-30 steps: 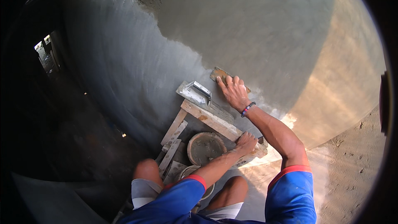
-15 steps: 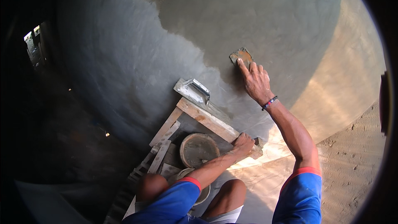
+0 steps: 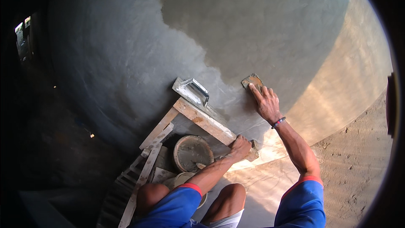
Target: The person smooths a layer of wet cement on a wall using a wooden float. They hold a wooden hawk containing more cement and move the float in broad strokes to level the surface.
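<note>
The right hand (image 3: 268,103) grips the scraper (image 3: 253,79) against the wall (image 3: 287,38); its long axis appears to slant from upper left to lower right, its bare end pointing up-left, away from the person. The left hand (image 3: 241,147), well apart, is clamped round the beam (image 3: 204,120). Below, the bowl (image 3: 175,151) holds grey mortar (image 3: 190,154); the forearm partly covers the bucket (image 3: 182,178), contents unclear.

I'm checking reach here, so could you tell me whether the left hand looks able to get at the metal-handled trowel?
Probably yes: the left hand would first have to leave the wooden beam, but nothing visible blocks the way to the trowel.
</note>
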`<action>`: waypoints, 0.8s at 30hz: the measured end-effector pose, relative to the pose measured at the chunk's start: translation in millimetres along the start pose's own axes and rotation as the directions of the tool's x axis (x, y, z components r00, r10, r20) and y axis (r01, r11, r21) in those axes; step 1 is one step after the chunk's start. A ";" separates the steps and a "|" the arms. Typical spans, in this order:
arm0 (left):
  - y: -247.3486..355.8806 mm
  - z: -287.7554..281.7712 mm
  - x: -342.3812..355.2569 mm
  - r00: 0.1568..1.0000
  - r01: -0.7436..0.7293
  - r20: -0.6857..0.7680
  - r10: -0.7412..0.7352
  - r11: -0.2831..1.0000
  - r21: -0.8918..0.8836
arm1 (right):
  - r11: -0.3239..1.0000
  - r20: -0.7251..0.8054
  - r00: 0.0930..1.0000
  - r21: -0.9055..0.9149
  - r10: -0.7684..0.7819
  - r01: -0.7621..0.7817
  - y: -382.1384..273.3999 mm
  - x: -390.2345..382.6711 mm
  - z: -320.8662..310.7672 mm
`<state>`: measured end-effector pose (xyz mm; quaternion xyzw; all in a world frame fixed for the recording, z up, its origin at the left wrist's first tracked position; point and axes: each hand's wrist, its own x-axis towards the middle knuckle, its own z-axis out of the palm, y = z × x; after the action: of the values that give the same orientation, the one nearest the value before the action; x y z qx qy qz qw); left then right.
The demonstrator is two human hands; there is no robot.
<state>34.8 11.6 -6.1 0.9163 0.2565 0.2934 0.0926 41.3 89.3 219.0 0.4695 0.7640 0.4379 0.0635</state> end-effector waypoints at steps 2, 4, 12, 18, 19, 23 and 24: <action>-2.9 4.5 -1.8 0.999 0.012 -0.047 -0.012 1.000 0.006 | 0.994 -0.005 0.994 0.029 0.105 -0.105 22.9 -3.9 -12.9; 0.5 6.2 3.2 0.998 0.007 -0.057 -0.007 1.000 0.004 | 0.951 -0.141 0.942 0.103 0.304 -0.292 37.6 32.4 -41.9; 0.4 8.4 0.2 1.000 -0.018 -0.002 0.018 0.996 -0.089 | 0.994 0.013 0.995 0.044 0.100 -0.101 -41.8 57.1 8.7; -6.2 4.2 4.9 1.000 0.024 -0.001 -0.024 0.999 -0.027 | 0.953 -0.121 0.950 0.130 0.288 -0.273 18.5 75.5 -52.1; 4.1 3.1 0.7 1.000 0.009 0.011 -0.008 0.999 -0.031 | 0.928 -0.189 0.911 0.147 0.366 -0.342 30.7 94.0 -60.1; 6.4 8.1 1.3 0.996 -0.002 -0.092 0.000 1.000 -0.018 | 0.938 -0.339 0.876 0.166 0.343 -0.303 -33.7 186.0 -54.2; 9.2 8.2 -2.3 0.994 -0.039 -0.109 0.032 0.997 -0.069 | 0.965 -0.267 0.929 0.116 0.257 -0.234 -52.3 183.0 -32.5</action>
<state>41.9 2.4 -10.9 0.8996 0.2342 0.3531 0.1059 -110.7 201.7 258.1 0.4972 0.7176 0.4728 -0.1197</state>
